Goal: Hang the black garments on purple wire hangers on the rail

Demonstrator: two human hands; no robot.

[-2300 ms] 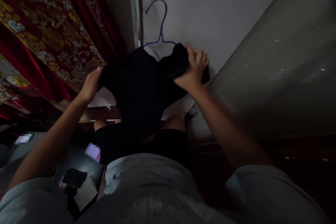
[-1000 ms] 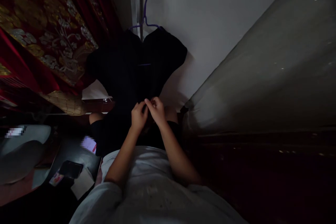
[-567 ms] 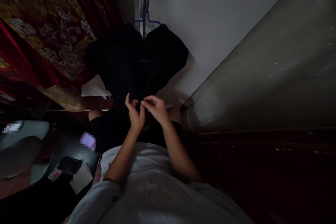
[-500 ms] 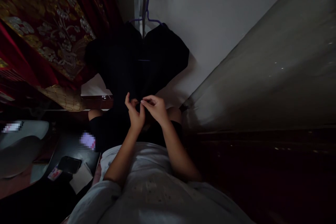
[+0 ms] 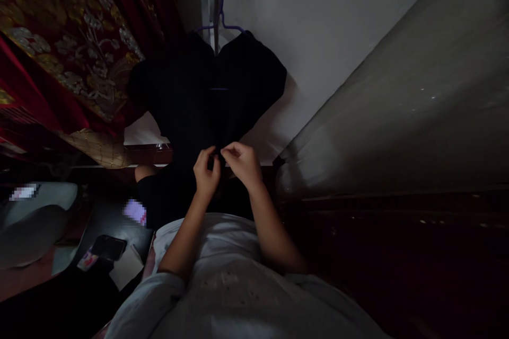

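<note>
A black short-sleeved garment [image 5: 178,90] hangs by its shoulders from a purple hanger [image 5: 221,16], its neckline making a deep V. At the lower front of the cloth, my left hand [image 5: 207,169] is closed, its thumb and fingers curled in a pinch on the dark fabric. My right hand [image 5: 242,161] is closed too, thumb against forefinger, with the fingertips at the same cloth. A narrow gap separates the two sets of fingertips. Any small item between them is too dark to make out.
To the left hangs a red curtain [image 5: 79,37] with gold and silver patterns. A dark phone [image 5: 108,247] and a pale paper-like item [image 5: 126,270] lie on a black surface at lower left. A large greyish covered panel [image 5: 377,116] slants along the right beside the white wall [image 5: 310,21].
My right hand has moved slightly right, away from the left. My left hand's raised fingers have curled down into the cloth. The garment still hangs in place.
</note>
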